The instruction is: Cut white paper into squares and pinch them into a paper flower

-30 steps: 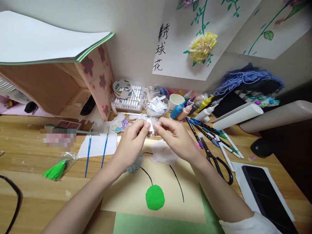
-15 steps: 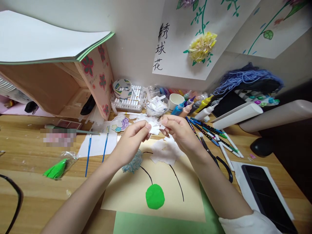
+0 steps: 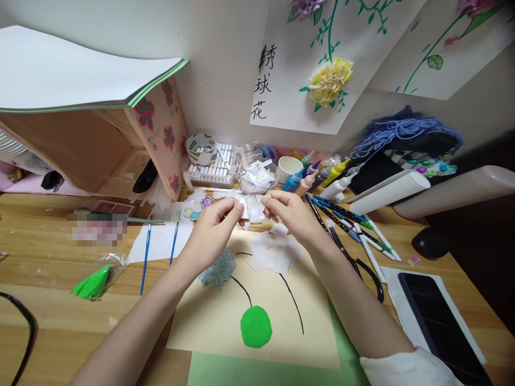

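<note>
My left hand (image 3: pixel 219 225) pinches a piece of white paper (image 3: pixel 244 210) between thumb and forefinger, above the top edge of a cream sheet (image 3: pixel 217 327). Just to its right, my right hand (image 3: pixel 287 212) is closed in a pinch. What its fingertips hold is too small to make out. Below the hands, torn white paper pieces (image 3: pixel 271 252) lie on the sheet. A fluffy pale-blue ball (image 3: pixel 218 269) sits by my left wrist, partly covered by it. Lower down, a flat green disc (image 3: pixel 256 326) touches a drawn black line.
Behind my hands stand a clear bowl of paper scraps (image 3: pixel 258 177), a white cup (image 3: pixel 289 169) and squeeze bottles (image 3: pixel 293 181). Markers (image 3: pixel 350 214), black scissors (image 3: pixel 354 262) and a phone (image 3: pixel 438 321) lie right. Brushes (image 3: pixel 174 242) and a pink box (image 3: pixel 156 139) are left.
My hands have drawn slightly apart; the white paper that bridged them now shows in the left fingers. The whole view has shifted slightly.
</note>
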Motion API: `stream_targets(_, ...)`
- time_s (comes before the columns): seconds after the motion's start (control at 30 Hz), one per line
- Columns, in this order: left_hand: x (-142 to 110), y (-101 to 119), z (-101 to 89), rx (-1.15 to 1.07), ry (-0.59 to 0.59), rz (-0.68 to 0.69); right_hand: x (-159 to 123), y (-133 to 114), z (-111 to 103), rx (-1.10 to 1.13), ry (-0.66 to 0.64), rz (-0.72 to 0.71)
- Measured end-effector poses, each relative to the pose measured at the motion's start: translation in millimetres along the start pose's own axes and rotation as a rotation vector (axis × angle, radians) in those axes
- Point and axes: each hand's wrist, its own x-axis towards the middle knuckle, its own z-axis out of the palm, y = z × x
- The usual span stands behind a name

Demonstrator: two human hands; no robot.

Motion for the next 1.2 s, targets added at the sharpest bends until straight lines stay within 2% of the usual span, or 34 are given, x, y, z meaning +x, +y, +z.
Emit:
stream_targets(0.1,0.5,-0.3,-1.2,0.074,0.013,-0.016,-0.1,0.4,-3.1,-0.034,0.016,-0.049)
stream_targets(0.2,1.6,-2.6,-2.6,0.122,0.031,-0.027,7.6,7.2,-8.1,-0.217,0.174,-0.096)
stream_targets(0.3,2.7,-6.8,-3.0,0.149,0.025,-0.026,24.6,18.5,-11.8,-0.470,0.366,-0.082)
stream_targets(0.43,4.0,-12.9,-2.0,0.164,0.027,-0.017,42.5,23.7,-10.7,-0.585,0.451,-0.063)
stream_targets(0.53,5.0,-15.7,-1.5,0.151,0.029,-0.011,38.9,13.0,-8.3,-0.475,0.356,-0.180)
stream_targets(0.7,5.3,-16.0,-1.7,0.145,0.007,0.000,19.4,-12.8,-10.4,-0.234,-0.095,-0.409)
stream_targets(0.77,4.9,-15.1,-2.0,0.154,-0.007,0.001,16.4,-16.3,-11.3,-0.204,-0.206,-0.456)
stream_targets(0.93,4.1,-12.5,-3.4,0.176,-0.018,-0.012,19.5,-11.7,-9.1,-0.219,-0.236,-0.517)
stream_targets(1.2,7.8,-16.2,-3.4,0.138,0.063,-0.043,19.7,-11.4,-13.4,-0.255,-0.234,-0.514)
